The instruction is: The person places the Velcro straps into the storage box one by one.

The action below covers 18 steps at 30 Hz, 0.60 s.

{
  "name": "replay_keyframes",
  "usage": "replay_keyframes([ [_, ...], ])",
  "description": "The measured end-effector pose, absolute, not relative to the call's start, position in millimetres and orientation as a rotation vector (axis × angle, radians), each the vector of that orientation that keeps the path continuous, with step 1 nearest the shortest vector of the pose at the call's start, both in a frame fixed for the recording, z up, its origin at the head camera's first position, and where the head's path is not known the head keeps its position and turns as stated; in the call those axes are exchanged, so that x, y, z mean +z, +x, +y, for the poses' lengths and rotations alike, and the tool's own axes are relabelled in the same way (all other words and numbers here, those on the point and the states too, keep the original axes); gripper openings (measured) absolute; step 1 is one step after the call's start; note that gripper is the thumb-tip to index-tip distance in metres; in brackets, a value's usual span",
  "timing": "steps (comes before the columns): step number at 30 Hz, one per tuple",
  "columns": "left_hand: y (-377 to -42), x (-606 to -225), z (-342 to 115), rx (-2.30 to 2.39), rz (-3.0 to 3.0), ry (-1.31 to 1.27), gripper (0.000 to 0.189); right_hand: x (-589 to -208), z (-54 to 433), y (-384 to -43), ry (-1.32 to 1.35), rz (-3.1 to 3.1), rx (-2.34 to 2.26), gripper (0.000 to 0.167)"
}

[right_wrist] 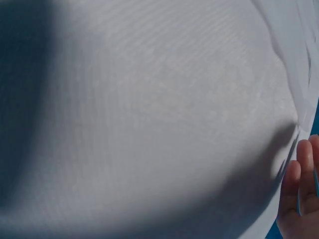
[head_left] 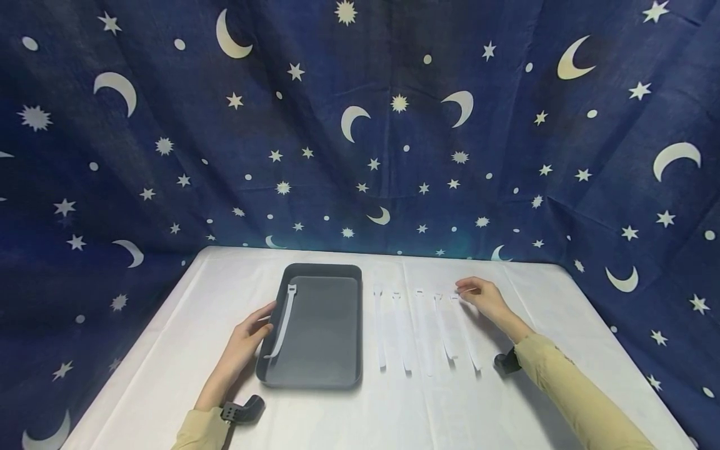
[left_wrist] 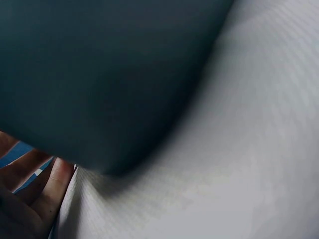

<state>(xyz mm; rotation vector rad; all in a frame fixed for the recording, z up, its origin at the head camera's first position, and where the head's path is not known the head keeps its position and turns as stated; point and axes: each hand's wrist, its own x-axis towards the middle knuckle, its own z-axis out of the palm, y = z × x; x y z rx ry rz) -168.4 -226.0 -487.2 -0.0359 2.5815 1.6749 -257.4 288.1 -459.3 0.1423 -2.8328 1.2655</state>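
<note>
My left hand rests against the left side of a dark grey tray, thumb and fingers at its rim. Inside that tray, along the left wall, lies a white strap with a slotted head. In the left wrist view the tray's dark wall covers much of the picture, with the left fingers beside it. My right hand is over the slotted head of the rightmost white strap, fingertips right at it. The right fingers look nearly straight in the right wrist view.
Several more white straps, including one nearest the tray, lie side by side between the tray and the right hand. A white cloth covers the table. Behind it hangs a dark blue curtain with moons and stars.
</note>
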Motion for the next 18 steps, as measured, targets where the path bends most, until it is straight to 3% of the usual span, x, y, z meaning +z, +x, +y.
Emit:
replay_keyframes([
  [18, -167.6, -487.0, -225.9, 1.69, 2.608, -0.001, 0.05, -467.9, 286.8, -262.6, 0.116, -2.899, 1.247, 0.029],
])
